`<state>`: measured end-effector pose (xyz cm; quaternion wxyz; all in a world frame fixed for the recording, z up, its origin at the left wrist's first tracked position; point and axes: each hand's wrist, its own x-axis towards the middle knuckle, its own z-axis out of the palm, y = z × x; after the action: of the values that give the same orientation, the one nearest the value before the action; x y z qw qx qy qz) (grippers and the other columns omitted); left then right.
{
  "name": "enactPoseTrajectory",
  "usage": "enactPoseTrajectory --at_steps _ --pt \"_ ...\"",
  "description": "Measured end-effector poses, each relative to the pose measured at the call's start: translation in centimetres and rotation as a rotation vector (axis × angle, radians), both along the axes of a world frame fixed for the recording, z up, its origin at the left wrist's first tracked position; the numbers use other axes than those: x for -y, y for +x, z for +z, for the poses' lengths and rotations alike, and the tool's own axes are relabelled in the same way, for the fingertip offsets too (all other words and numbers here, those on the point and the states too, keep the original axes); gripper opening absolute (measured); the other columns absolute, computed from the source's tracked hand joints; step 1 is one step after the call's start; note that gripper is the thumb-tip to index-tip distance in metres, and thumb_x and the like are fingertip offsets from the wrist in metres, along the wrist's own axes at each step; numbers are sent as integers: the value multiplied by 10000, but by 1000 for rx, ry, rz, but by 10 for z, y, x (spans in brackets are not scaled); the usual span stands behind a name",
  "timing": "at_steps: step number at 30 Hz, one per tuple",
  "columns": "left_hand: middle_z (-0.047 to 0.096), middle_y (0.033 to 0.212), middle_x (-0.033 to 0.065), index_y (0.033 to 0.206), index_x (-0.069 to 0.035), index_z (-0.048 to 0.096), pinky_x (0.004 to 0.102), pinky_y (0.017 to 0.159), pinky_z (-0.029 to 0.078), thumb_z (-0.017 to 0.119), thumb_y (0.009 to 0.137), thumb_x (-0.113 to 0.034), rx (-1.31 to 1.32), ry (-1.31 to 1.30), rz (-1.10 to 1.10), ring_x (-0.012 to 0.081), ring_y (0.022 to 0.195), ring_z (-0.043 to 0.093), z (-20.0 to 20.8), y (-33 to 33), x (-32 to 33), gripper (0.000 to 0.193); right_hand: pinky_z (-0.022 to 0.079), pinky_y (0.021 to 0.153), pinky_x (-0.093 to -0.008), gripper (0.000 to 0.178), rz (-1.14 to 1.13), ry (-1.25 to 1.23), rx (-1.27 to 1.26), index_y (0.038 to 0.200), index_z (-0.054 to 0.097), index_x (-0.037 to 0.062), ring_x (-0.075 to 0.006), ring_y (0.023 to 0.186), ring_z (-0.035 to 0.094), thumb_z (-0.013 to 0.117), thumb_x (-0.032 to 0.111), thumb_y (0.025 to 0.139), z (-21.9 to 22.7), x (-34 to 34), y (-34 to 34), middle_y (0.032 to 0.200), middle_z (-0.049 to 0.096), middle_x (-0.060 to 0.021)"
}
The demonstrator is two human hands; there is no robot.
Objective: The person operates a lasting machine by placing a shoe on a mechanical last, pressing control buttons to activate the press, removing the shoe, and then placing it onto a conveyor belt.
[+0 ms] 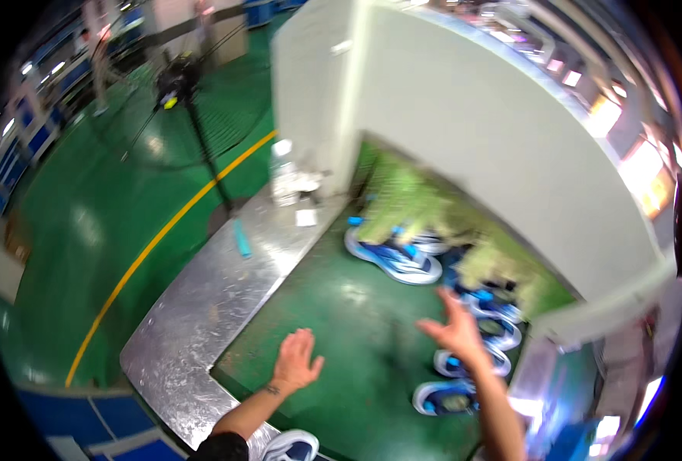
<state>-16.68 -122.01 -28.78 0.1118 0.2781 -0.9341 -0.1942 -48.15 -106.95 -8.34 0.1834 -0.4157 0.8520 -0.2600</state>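
Observation:
My left hand [297,361] hovers over the green belt [348,346], its fingers stretched out and holding nothing. Farther right, my right hand [459,329] reaches toward several blue-and-white sports shoes [498,334] lined up along the belt's right side. Its thumb and fingers are apart, and I cannot tell whether it touches a shoe. Another blue-and-white shoe [394,260] lies on its own near the far end, close to a green strip curtain [402,203]. At the lower edge, part of a white-and-navy shoe [293,446] shows beside my left forearm.
A large pale machine housing [479,131] rises over the curtain. Along the left runs a scratched metal ledge [195,315] with a clear bottle [283,173] and a teal tool [241,238] on it. A black stand fan [178,81] stands beyond, on green floor.

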Motion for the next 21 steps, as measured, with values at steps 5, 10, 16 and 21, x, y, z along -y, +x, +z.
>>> enactPoseTrajectory --at_steps 5,10,16,21 --pt "513 1416 158 1290 6 552 446 1126 371 664 855 -214 -220 140 -38 300 1311 497 4 -26 19 500 454 1007 -422 782 -111 162 -49 1252 529 -73 -350 1153 598 887 311 671 -107 125 -142 1221 622 -265" --pt "507 1436 137 1280 4 570 448 1136 365 667 843 -168 -226 170 46 282 1340 480 -2 4 12 480 529 813 -417 684 -67 -146 -142 1115 603 -60 -374 935 679 871 392 678 -124 144 -55 1012 696 -257" --pt "516 1425 148 1248 14 582 456 1134 360 656 838 -186 -258 43 20 308 1327 482 4 -4 14 462 479 887 -406 463 -562 -315 904 1196 604 -31 -231 936 620 740 259 862 -141 -20 166 1031 686 -97" --pt "596 1273 237 1200 60 568 419 1019 457 656 915 -345 -293 659 161 342 1190 580 59 -37 -33 502 470 994 -399 627 -961 -323 1178 1357 520 8 -218 1087 600 770 210 819 -20 -226 347 1221 633 -87"
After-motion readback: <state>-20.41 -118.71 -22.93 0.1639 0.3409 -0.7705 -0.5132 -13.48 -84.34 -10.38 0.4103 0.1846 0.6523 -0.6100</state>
